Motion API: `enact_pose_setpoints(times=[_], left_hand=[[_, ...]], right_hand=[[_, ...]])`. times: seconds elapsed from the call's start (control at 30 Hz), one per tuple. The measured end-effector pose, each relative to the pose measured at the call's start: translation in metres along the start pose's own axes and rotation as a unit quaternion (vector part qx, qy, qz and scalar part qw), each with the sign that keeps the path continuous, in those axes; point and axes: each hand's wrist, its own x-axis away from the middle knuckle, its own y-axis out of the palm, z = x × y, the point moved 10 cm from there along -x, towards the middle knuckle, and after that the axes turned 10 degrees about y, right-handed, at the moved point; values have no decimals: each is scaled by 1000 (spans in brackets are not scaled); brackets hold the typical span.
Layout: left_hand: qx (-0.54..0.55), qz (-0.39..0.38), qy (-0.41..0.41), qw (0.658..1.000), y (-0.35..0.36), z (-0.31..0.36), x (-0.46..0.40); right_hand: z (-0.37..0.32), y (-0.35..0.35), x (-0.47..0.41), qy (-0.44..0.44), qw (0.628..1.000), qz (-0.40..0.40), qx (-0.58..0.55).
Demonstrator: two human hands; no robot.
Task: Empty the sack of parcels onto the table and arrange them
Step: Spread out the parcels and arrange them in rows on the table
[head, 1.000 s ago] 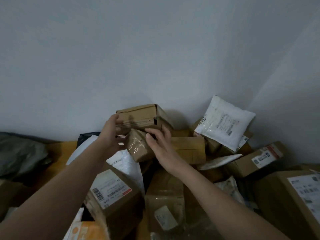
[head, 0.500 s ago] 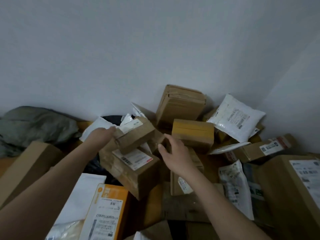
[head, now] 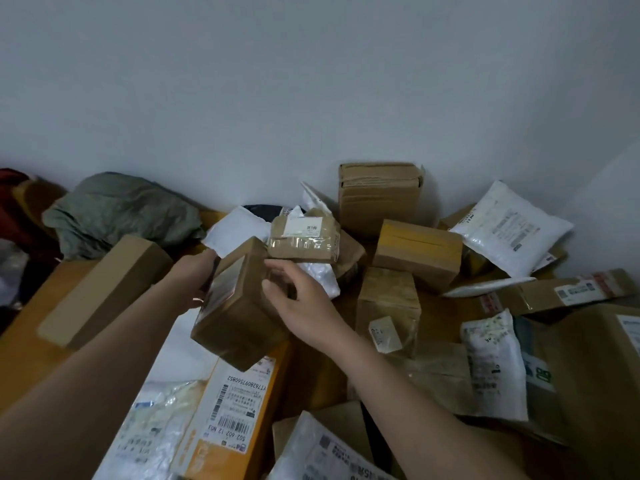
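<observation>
Brown box (head: 239,306) lifted, both hands gripping

both hands hold a taped brown box (head: 239,306) tilted above the pile: the left hand (head: 197,275) grips its far left side, the right hand (head: 298,299) curls round its right edge. a grey-green sack (head: 121,209) lies crumpled by the wall.

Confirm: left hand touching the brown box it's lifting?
Touching. The head view shows the left hand gripping the brown box's taped left side.
</observation>
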Motion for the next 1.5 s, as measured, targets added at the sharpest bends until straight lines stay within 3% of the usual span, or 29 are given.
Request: enact_pose_setpoints(times=[0.1, 0.2, 0.27, 0.4, 0.47, 0.53, 0.63, 0.7, 0.77, 0.83, 1.0, 1.07, 1.13, 1.23, 1.37, 1.43, 1.5], left_hand=[[-10, -17, -23, 1000, -2, -19, 3], [-10, -22, -57, 998, -11, -39, 0], [-7, 28, -56, 998, -28, -47, -8], [-115, 139, 12, 984, -69, -42, -9], [-155, 111, 36, 981, -70, -44, -13], [-173, 79, 61, 980, -62, -43, -14], [-181, 73, 60, 979, -48, -43, -20], [-192, 60, 39, 979, -32, -53, -36], [-216, 60, 32, 974, -19, -50, -37], [-204, 62, 50, 976, -2, -37, -30], [-161, 3, 107, 981, 54, 5, -8], [-155, -2, 145, 977, 71, 24, -4], [-156, -18, 195, 968, 87, 40, 1], [-176, -48, 247, 952, 103, 49, 12], [-237, -98, 338, 906, 163, 95, 28], [-250, -100, 352, 896, 169, 103, 37], [-256, -90, 366, 890, 172, 109, 44]], right_hand=[[30, 18, -6, 79, 996, -23, 46], [31, 54, -4, 77, 994, -68, 21], [24, 75, -1, 54, 993, -99, 38], [7, 78, 6, 14, 991, -131, 37], [-1, 49, 11, -4, 997, -65, 47], [-4, -6, 16, -20, 992, 78, 101], [25, -100, 31, 87, 922, 289, 242], [71, -132, 35, 216, 895, 277, 275], [110, -132, 37, 283, 912, 203, 216], [119, -116, 42, 263, 943, 158, 130], [60, -69, 68, 117, 982, 112, 100], [51, -84, 67, 105, 979, 140, 101], [57, -126, 60, 120, 962, 220, 112], [92, -177, 49, 196, 930, 271, 156], [161, -192, 61, 359, 874, 151, 292], [168, -145, 70, 352, 888, 8, 296], [153, -109, 80, 313, 910, -82, 259]])
